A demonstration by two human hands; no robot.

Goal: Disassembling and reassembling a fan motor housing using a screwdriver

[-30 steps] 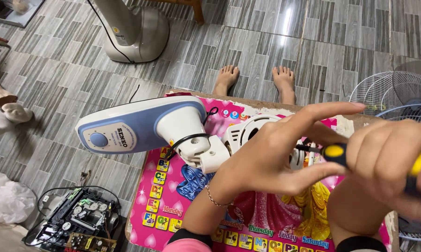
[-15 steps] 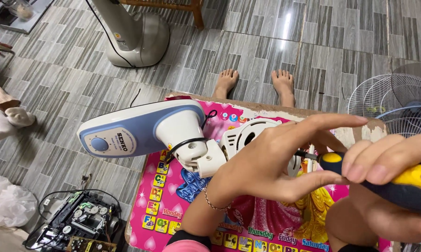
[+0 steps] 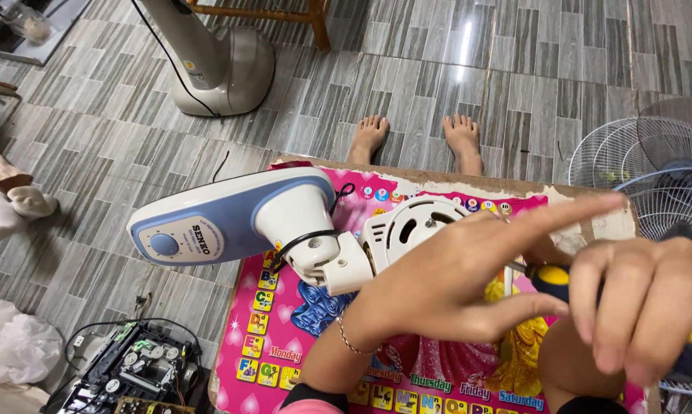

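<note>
Over a small low table with a bright pink picture-and-letter top (image 3: pixel 308 337), the head view shows two hands at a dismantled fan. Since half a second ago the left hand (image 3: pixel 468 284) has spread flatter, its forefinger stretched out further, and the right hand (image 3: pixel 645 307) has dropped a little lower in view — the fan has hardly shifted. The right hand is closed tight round the yellow-and-black handle of a screwdriver (image 3: pixel 553 280); its shaft runs off under the left hand, tip hidden. The left hand lies open, fingers splayed, palm resting on the white round motor housing (image 3: pixel 407 230), gripping nothing that I can see. Beyond that hand, away from the screwdriver, the fan's blue-and-white base (image 3: pixel 223 222) juts past the table edge over the tiled floor. Room is tight: two wire fan guards (image 3: pixel 652 169) crowd the screwdriver side, a circuit-board chassis (image 3: pixel 131 376) sits below the base. Counted — one screwdriver, one motor, two guards, two bare feet (image 3: pixel 415 138), one standing fan foot (image 3: pixel 216 61).
</note>
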